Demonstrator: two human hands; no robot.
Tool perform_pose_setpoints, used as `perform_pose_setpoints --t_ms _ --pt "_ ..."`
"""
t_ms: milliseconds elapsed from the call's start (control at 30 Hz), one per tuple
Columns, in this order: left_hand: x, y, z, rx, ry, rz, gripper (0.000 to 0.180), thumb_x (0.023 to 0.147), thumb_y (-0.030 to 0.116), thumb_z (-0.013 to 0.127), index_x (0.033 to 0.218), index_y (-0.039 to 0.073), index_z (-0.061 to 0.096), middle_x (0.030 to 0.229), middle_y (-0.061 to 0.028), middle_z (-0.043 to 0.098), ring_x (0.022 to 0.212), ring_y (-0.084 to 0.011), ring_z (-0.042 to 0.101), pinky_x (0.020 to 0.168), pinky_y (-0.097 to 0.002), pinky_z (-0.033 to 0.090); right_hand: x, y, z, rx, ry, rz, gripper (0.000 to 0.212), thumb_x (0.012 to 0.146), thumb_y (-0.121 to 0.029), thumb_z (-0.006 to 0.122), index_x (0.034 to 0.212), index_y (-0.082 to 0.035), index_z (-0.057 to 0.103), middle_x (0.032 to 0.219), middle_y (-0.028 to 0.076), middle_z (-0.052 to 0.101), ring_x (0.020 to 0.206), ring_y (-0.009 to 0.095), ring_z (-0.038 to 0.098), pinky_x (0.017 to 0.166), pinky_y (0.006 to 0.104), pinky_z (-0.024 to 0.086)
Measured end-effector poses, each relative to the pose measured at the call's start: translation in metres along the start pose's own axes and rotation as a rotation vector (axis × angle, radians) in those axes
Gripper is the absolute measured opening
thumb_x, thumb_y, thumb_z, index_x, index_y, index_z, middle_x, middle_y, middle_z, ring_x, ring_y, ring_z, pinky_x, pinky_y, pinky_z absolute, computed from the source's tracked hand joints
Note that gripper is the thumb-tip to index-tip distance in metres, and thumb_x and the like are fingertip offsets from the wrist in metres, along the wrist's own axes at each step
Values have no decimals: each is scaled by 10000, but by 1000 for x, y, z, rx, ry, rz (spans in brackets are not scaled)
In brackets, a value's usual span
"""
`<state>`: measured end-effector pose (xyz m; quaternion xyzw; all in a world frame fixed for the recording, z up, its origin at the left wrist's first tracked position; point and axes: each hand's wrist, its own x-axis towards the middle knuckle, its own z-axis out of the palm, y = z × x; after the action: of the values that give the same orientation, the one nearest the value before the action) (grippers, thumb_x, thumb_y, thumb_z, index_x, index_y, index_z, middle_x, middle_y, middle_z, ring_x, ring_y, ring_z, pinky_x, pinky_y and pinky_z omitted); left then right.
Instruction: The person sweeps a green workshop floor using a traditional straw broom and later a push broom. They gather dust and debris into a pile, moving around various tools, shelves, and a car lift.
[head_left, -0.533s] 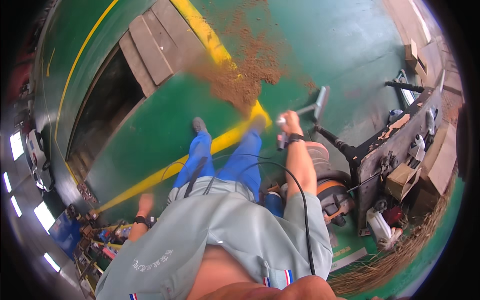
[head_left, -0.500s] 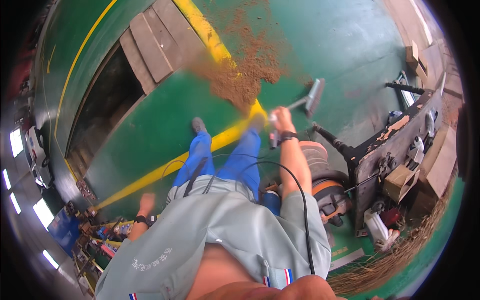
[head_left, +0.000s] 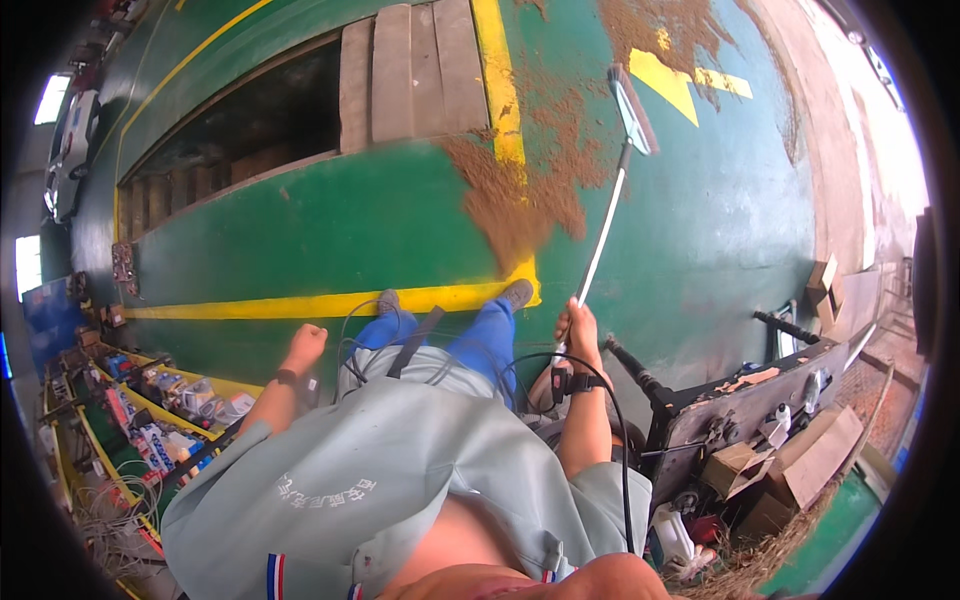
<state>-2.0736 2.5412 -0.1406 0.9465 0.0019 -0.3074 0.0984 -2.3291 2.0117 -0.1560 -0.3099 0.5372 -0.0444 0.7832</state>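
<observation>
My right hand (head_left: 580, 328) is wrapped round the white handle of a push broom (head_left: 604, 236), which points forward and away from me. Its pale teal head (head_left: 630, 115) with a dark bristle edge is just right of a patch of loose brown dirt (head_left: 540, 190) on the green floor. My left hand (head_left: 306, 346) hangs by my left side, fingers curled in, and nothing shows in it. The dirt covers part of a yellow floor line, and more of it lies further off, beyond the broom head.
An open floor pit (head_left: 250, 105), partly covered by boards (head_left: 408, 75), lies ahead left. To my right stands a dark metal workbench (head_left: 740, 395) with cardboard boxes (head_left: 815, 450) and bottles. Shelving with assorted goods (head_left: 175, 400) is at the left. A black cable (head_left: 618, 440) crosses my body.
The broom has swung out from near my right leg to stretch far ahead. My view has turned, and the left hand has come up a little. More dirt shows at the far side.
</observation>
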Motion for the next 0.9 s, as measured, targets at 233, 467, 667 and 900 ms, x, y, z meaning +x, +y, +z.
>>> perform_pose_setpoints --t_ms 233,467,667,900 --pt "42 -59 -17 -109 -83 55 339 836 313 565 811 -13 653 813 -208 657 821 -358 638 732 -413 484 -63 148 -4 -589 550 -15 458 924 -385 493 630 -34 488 471 27 434 354 152 436 344 297 356" --pt "127 -250 -48 -92 -88 -6 337 871 348 532 864 21 610 629 -81 598 498 -185 563 487 -327 466 -152 340 61 -584 585 78 553 920 -444 477 669 36 589 520 93 549 385 182 496 390 332 398" --pt "152 -322 -118 136 -192 -22 364 883 356 515 770 21 598 601 -94 591 493 -192 570 481 -333 469 -212 452 134 -870 594 176 646 883 -520 460 771 86 655 666 232 629 686 354 636 670 427 472" --pt "139 -321 -156 93 -124 -40 342 875 337 525 857 12 630 895 -198 655 878 -370 618 788 -419 473 -215 578 148 -805 542 372 650 865 -532 492 841 95 661 740 253 642 769 365 654 699 439 484"
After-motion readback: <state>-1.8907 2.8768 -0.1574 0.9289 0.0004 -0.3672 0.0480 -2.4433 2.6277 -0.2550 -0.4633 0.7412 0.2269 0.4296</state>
